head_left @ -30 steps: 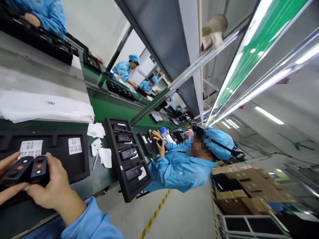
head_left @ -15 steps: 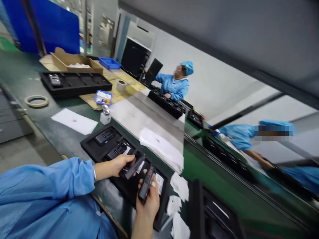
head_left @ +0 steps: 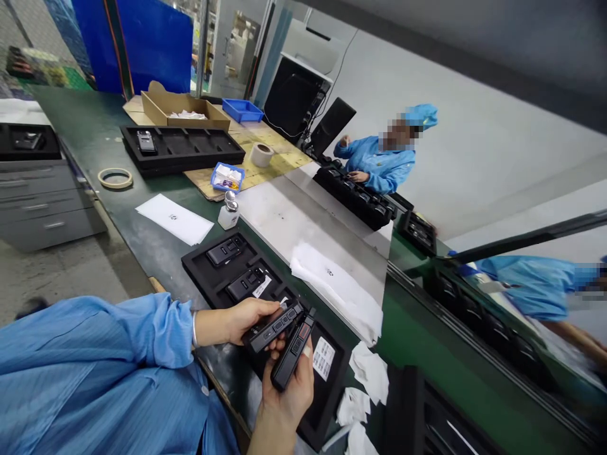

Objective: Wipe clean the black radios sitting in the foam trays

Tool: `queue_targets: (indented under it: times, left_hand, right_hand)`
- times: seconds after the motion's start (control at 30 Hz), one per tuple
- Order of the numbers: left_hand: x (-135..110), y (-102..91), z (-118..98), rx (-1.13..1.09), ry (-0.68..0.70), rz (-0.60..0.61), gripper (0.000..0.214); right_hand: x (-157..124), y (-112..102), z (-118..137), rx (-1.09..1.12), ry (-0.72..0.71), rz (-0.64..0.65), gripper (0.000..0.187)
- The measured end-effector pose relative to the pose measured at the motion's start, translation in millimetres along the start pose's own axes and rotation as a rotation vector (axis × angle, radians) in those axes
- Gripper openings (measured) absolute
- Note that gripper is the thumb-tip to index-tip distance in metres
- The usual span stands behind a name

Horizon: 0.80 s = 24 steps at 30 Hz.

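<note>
My left hand (head_left: 237,319) grips a black handheld device with side buttons (head_left: 275,327); its exact kind I cannot tell. In my right hand (head_left: 293,390) is a second black device with an orange-red side button (head_left: 294,349). The two devices are held side by side, tilted, their button edges facing up. Beneath them lies a black foam tray (head_left: 196,265), partly hidden by my hands. Two similar devices rest in its far compartments, one at the far end (head_left: 225,251) and one closer (head_left: 245,284). A white label sheet (head_left: 323,359) lies in the near part.
Beyond the tray stand a dispenser bottle (head_left: 229,213) and a white paper sheet (head_left: 174,218). White cloths (head_left: 332,284) and crumpled wipes (head_left: 370,373) lie to the right. Another foam tray (head_left: 427,417) is at lower right. Two co-workers in blue sit across the bench.
My hands have brought the two devices closer together, the left one turned so its buttons show. The view has swung left, so the scene sits further right.
</note>
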State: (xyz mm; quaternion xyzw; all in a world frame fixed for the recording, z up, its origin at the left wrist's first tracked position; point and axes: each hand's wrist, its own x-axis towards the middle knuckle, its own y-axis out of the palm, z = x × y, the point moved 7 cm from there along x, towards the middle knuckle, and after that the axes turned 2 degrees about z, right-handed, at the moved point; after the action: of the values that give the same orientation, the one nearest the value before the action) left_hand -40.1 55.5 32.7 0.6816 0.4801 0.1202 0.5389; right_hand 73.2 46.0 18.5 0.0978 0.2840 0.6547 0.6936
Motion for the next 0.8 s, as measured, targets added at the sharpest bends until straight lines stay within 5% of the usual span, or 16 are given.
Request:
queue_targets:
  times: [0.37,0.57,0.8]
  left_hand:
    - [-7,-2.0,0,-0.034,0.030,-0.036,0.044]
    - [-14,7.1,0,-0.221,-0.030,-0.188,0.050]
    - [11,5.2,-26,-0.505,0.265,-0.391,0.027]
  right_hand:
    - [-3,6,-5,0.001,0.027,0.046,0.053]
    - [-1,4,-6,0.078,0.049,0.008,0.046]
    - [53,17,9,0.220,0.074,0.006,0.020]
